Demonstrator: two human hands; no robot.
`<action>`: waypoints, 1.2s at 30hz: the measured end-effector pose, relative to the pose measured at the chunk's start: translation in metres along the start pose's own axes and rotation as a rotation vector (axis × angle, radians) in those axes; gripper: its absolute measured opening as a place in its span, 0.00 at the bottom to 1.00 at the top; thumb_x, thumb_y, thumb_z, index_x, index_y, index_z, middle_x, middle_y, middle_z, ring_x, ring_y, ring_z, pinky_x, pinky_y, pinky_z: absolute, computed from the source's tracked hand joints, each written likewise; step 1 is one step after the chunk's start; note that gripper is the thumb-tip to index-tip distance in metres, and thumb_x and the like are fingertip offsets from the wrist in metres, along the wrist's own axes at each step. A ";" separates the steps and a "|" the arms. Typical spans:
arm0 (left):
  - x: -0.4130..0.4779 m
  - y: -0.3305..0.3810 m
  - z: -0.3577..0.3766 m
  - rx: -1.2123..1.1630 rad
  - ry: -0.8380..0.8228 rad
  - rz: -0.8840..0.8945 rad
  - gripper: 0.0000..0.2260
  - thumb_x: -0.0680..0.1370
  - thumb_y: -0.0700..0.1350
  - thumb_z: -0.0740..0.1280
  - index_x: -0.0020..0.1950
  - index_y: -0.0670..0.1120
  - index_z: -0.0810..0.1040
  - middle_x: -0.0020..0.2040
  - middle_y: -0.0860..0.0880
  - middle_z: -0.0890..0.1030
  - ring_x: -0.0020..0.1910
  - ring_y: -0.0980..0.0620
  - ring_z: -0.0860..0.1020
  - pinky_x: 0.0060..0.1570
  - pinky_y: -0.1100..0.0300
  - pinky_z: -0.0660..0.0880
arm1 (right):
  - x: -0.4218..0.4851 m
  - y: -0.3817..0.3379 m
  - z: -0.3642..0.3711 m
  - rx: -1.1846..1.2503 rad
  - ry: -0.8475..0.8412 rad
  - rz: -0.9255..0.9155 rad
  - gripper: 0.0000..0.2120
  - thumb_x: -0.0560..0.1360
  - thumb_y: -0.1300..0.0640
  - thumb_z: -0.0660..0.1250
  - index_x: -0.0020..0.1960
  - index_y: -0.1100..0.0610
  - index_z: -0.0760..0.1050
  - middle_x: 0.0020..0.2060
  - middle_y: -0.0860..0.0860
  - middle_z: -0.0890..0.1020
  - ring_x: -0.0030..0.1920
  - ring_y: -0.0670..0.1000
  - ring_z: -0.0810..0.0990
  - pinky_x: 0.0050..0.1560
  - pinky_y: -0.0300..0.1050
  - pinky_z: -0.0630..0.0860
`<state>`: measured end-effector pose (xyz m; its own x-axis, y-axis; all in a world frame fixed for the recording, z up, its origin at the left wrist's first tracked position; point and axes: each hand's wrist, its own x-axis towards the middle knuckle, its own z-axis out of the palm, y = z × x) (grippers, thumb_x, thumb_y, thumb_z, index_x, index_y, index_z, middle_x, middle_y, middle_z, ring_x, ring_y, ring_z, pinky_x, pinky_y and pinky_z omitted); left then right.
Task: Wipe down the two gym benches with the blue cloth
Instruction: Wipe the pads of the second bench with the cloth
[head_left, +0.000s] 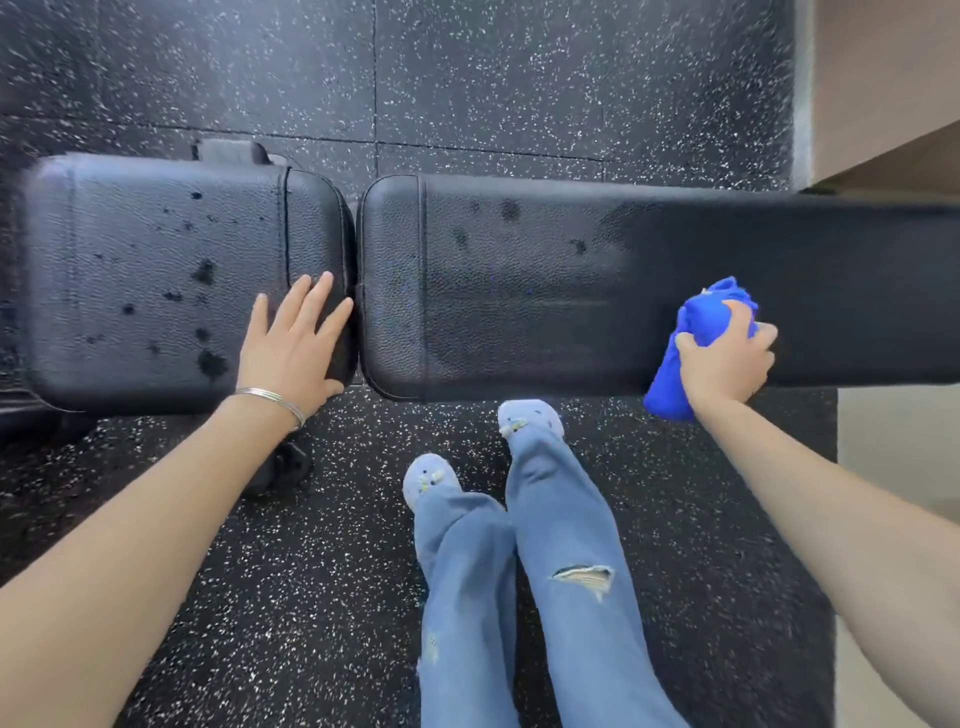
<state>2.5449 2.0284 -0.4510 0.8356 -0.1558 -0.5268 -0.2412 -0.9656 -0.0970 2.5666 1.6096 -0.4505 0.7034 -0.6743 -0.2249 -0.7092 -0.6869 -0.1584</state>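
Right hand (724, 358) grips the blue cloth (704, 314), fingers curled round the bunched fabric, knuckles toward the camera. Cloth bulges out above the fingers and a tail hangs below the wrist side, over the near edge of the long right bench pad (519, 291). Hand and cloth sit on that pad's top near its front edge, well right of its rounded left end. Cloth is under and ahead of the hand, touching the pad surface. This area is a bit motion-blurred.

Left hand (296, 343) lies flat, fingers straight and slightly spread, palm down on the right end of the short left bench pad (156, 280). Fingertips point up toward the gap between the two pads; thumb sits at the pad's near edge. It holds nothing. Thin silver bangle (275, 397) on the left wrist.

Both pads are black textured vinyl, set end to end, just beside each other with a narrow gap. Left pad carries many dark spots scattered over its top. Right pad has a few dark spots near its left part; further right its surface looks uniformly darker.

Black rubber floor (519, 78) with white flecks all around. Person's legs in light blue jeans (561, 519), ripped at one knee, and pale blue shoes (530, 415) stand just before the right pad. Small black bench wheel (291, 462) shows under the left forearm.
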 end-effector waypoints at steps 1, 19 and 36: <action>-0.001 0.001 0.001 -0.007 0.001 -0.006 0.45 0.69 0.59 0.72 0.78 0.49 0.50 0.78 0.45 0.45 0.77 0.45 0.46 0.73 0.42 0.51 | -0.011 -0.013 0.009 0.016 0.027 -0.014 0.27 0.70 0.54 0.68 0.67 0.53 0.65 0.63 0.59 0.67 0.55 0.65 0.71 0.56 0.56 0.70; 0.000 -0.017 -0.007 -0.023 -0.059 -0.089 0.50 0.68 0.60 0.72 0.77 0.45 0.44 0.79 0.48 0.45 0.77 0.48 0.46 0.73 0.44 0.51 | -0.079 -0.115 0.035 -0.173 -0.262 -1.103 0.29 0.61 0.51 0.73 0.62 0.49 0.75 0.59 0.56 0.76 0.49 0.61 0.75 0.47 0.53 0.72; 0.000 -0.004 -0.007 0.038 -0.123 -0.137 0.50 0.70 0.56 0.72 0.76 0.41 0.40 0.78 0.44 0.41 0.77 0.44 0.44 0.72 0.41 0.52 | -0.076 -0.247 0.068 0.037 -0.137 -0.607 0.27 0.67 0.47 0.69 0.65 0.47 0.70 0.59 0.53 0.73 0.53 0.57 0.74 0.54 0.48 0.69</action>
<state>2.5487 2.0306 -0.4447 0.7957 0.0054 -0.6057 -0.1499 -0.9671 -0.2056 2.6853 1.8490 -0.4598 0.9709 -0.1239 -0.2052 -0.1878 -0.9252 -0.3297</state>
